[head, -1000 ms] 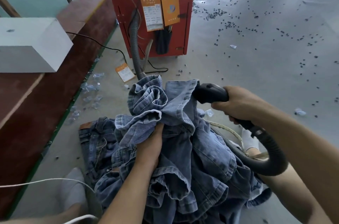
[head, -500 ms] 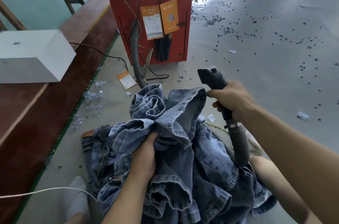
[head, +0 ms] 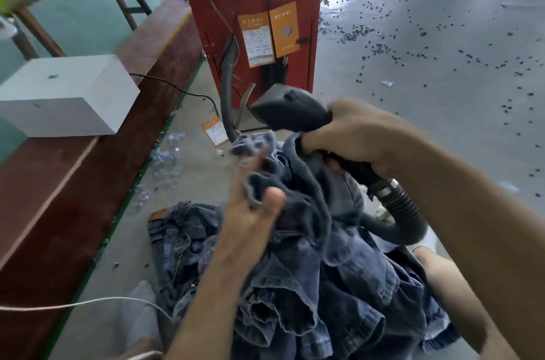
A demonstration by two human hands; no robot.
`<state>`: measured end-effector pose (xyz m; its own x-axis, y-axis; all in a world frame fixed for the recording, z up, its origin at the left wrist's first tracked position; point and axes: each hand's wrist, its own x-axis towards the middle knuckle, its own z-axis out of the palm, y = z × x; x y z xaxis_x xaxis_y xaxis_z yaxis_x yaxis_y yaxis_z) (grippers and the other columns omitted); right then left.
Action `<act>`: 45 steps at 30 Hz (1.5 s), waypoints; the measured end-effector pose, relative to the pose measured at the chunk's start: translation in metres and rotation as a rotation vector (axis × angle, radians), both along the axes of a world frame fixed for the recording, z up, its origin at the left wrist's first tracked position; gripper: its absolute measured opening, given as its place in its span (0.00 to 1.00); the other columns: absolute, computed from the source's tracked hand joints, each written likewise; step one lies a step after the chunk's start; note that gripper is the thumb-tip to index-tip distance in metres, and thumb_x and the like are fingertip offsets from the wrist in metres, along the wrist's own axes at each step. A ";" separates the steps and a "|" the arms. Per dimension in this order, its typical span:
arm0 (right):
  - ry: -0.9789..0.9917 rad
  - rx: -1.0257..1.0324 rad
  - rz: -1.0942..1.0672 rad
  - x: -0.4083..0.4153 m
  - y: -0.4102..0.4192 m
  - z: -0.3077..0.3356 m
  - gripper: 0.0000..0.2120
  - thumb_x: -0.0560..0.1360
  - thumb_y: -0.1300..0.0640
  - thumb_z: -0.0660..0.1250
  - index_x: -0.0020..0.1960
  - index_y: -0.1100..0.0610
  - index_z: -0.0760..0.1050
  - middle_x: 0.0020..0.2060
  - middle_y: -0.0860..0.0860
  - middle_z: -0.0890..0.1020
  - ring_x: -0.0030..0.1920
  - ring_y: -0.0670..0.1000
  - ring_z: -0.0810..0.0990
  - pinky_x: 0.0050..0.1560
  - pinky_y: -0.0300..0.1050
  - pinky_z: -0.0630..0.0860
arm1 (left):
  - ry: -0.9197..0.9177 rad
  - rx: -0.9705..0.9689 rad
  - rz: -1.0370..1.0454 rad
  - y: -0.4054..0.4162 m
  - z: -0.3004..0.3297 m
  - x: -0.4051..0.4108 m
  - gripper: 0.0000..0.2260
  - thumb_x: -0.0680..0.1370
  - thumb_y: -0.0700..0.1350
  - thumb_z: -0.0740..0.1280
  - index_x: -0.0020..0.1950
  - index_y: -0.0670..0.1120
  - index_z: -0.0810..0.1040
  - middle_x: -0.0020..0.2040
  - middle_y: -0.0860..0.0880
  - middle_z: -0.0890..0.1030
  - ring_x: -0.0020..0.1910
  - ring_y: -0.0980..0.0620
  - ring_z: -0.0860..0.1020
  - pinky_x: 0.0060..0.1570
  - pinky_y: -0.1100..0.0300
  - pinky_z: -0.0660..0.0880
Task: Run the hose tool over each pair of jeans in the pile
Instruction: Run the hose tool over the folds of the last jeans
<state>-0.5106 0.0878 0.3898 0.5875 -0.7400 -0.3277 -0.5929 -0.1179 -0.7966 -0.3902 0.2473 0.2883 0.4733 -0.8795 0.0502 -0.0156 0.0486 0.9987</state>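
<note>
A heap of blue jeans (head: 333, 280) lies on the floor in front of me. My right hand (head: 356, 138) grips the black hose tool (head: 290, 112) by its handle, nozzle pointing left above the denim, and also holds a fold of denim against the handle. The ribbed black hose (head: 404, 212) curves down behind the pile. My left hand (head: 253, 218), blurred by motion, pinches a bunched denim edge between thumb and fingers just left of the tool.
A red machine cabinet (head: 253, 5) with orange tags and a grey hose (head: 228, 79) stands ahead. A white box (head: 65, 97) sits on a brown bench at left. A white cord (head: 73, 305) crosses the lower left. Small dark bits litter the grey floor on the right.
My right hand has swung the hose tool down and level, nozzle now pointing left over the jeans. My left hand has lifted off the bunched denim and shifted its hold to an edge.
</note>
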 end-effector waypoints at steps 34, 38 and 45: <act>0.022 -0.306 0.270 -0.097 0.005 -0.008 0.10 0.74 0.37 0.71 0.52 0.37 0.77 0.31 0.51 0.84 0.28 0.50 0.82 0.27 0.43 0.78 | 0.400 0.199 -0.249 -0.017 -0.016 -0.010 0.17 0.79 0.44 0.62 0.62 0.55 0.84 0.58 0.46 0.86 0.58 0.47 0.84 0.55 0.55 0.81; -0.119 -0.308 0.131 -0.106 -0.004 -0.002 0.04 0.76 0.47 0.73 0.47 0.39 0.78 0.31 0.50 0.83 0.27 0.50 0.81 0.27 0.40 0.76 | 0.384 0.196 -0.289 -0.018 -0.019 -0.010 0.17 0.79 0.45 0.62 0.64 0.54 0.83 0.58 0.44 0.86 0.59 0.44 0.84 0.56 0.54 0.81; -0.020 -0.231 0.324 -0.094 0.009 -0.011 0.05 0.77 0.46 0.73 0.49 0.38 0.78 0.29 0.48 0.83 0.26 0.45 0.81 0.27 0.35 0.75 | 0.126 0.281 -0.340 -0.018 -0.026 -0.022 0.18 0.77 0.53 0.63 0.66 0.61 0.81 0.53 0.45 0.82 0.51 0.47 0.76 0.58 0.46 0.75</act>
<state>-0.6050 0.0969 0.3792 0.8069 -0.5686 -0.1600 -0.4802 -0.4739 -0.7381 -0.4117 0.2297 0.2626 0.1425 -0.9573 -0.2516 0.0770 -0.2427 0.9670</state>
